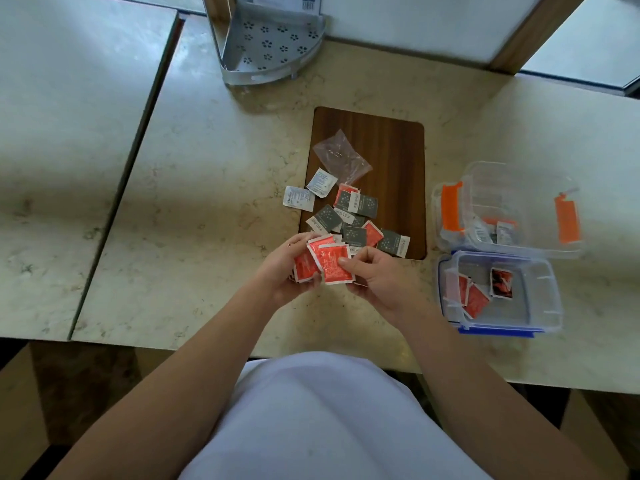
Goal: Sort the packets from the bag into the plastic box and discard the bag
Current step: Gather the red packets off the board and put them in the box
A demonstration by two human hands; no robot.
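**Red packets gathered in both hands, blue-rimmed box off to the right**

The left hand is closed around a small fan of red packets, its fingers curled under their left side near the front edge of the counter. The right hand meets the same stack from the other side, its thumb pressed on the top packet's right edge and its fingers folded beneath. The stack's long axis runs roughly front to back, tilting a little leftward at the far end.

Just beyond the hands, the unsorted packets lie in a loose heap across the near left corner of the wooden board: grey ones, a couple of red ones and two white ones at the board's left edge. The empty clear bag lies crumpled beyond them, toward the middle of the board.

The stack's likely destination, the blue-rimmed box, lies to its right, near the counter's front edge. The box is open and already holds several red packets and one dark one. The right hand is the nearer of the two, so it seems better placed to carry the stack across. Behind that box stands the orange-clipped box, also open, with what look like a few light or grey packets at its near end, though these are too blurred to name.
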